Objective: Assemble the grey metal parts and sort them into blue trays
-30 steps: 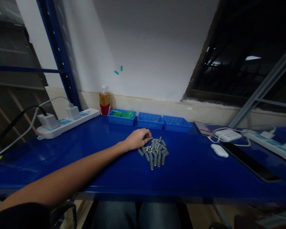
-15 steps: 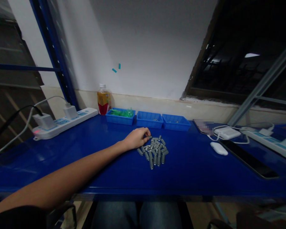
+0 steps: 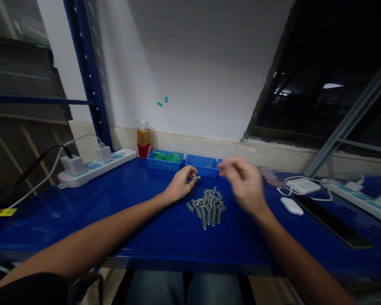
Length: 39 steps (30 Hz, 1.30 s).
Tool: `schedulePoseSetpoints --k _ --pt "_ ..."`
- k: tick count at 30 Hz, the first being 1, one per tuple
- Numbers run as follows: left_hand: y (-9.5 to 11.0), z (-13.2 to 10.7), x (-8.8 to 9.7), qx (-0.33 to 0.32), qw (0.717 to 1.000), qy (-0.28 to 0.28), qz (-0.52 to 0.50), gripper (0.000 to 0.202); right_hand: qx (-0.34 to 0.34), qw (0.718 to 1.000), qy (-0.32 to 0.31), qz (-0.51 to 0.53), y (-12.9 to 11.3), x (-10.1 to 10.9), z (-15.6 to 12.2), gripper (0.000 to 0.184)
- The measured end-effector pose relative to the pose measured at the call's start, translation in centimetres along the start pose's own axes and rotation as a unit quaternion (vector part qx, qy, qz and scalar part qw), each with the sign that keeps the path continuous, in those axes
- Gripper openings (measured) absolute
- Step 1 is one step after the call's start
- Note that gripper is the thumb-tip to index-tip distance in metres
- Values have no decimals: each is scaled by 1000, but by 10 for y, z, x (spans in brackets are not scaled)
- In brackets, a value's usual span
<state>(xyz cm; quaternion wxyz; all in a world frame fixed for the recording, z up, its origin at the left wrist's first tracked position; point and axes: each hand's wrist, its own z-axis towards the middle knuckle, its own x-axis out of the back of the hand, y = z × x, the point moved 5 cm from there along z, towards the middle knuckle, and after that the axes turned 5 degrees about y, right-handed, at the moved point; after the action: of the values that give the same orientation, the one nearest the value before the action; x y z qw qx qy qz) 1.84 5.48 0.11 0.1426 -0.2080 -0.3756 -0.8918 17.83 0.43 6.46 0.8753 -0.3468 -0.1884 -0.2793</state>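
While the left hand point(image 3: 179, 185) pinches a metal cylinder point(image 3: 197, 177) in its fingers point(image 3: 188, 171), can't tell what's in that blurry right hand point(image 3: 245, 184).

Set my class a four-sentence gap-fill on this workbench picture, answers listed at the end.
1. One grey cylinder shows at the fingertips of the ____ hand.
2. The heap of grey cylinders lies on a ____ tabletop.
3. The upright bottle has a ____ cap.
4. Counting from the left, the green items lie in the ____ blue tray.
Answers: left; blue; white; first.
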Motion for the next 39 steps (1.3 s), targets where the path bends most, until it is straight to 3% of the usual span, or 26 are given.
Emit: schedulePoseSetpoints --k 5,8,14,17,20,23,28,34,39 --pt "12 -2 11 -51 998 47 5 19 -43 987 -152 26 19 -53 18 32" --pt "13 -3 12 -67 997 48 11 19 -32 983 -170 64 26 -68 20 26" --pt "11 -1 9 -40 998 39 -32 29 -49 985 -99 133 30 -64 1 13" --pt "1 0 0 45 993 -11 -105 27 -18 993 -46 103 28 -59 -4 9" --pt "-12 -1 -9 154 966 -70 -197 20 31 998 -16 57 25 -56 -5 8" --pt "-17 -2 -8 201 945 -66 -249 24 61 997 -9 42 24 -54 -5 9" --pt "-13 -2 -5 209 938 -51 -272 33 77 996 -17 40 23 -51 -4 6" --pt "-14 -1 -3 198 941 19 -276 30 -71 991 -38 107 40 -56 -2 21" --pt "-15 -1 -5 193 938 17 -287 29 -106 987 -61 106 53 -62 -1 19"
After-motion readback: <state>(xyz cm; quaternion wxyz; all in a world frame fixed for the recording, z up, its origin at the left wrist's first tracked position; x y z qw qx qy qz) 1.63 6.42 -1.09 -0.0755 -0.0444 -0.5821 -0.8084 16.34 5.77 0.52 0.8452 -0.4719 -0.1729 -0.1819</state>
